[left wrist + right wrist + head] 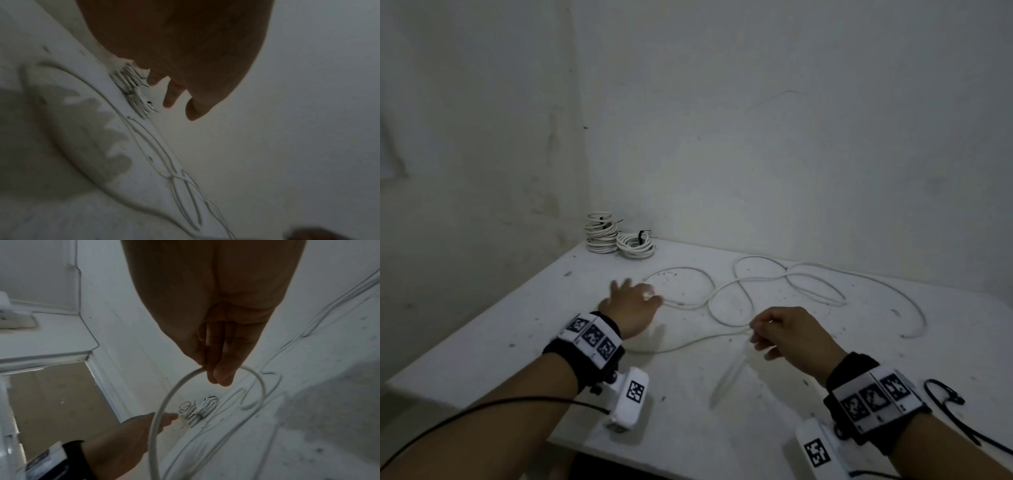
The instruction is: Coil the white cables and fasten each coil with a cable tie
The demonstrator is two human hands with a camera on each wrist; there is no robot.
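A long loose white cable (726, 286) lies in wide loops across the white table (681, 421). My right hand (756, 330) pinches a stretch of it and holds it lifted off the table; in the right wrist view the cable (164, 402) arcs out from my fingertips (218, 374). My left hand (640, 293) hovers with spread fingers over the cable's left loop and holds nothing; its fingers (174, 95) hang straight. Two tied stacks of white coils (602, 236) (636, 246) stand in the far corner.
A black cable tie (941, 394) lies on the table by my right wrist. Walls close off the table at the back and left. The table's front edge (654, 455) runs just under my forearms.
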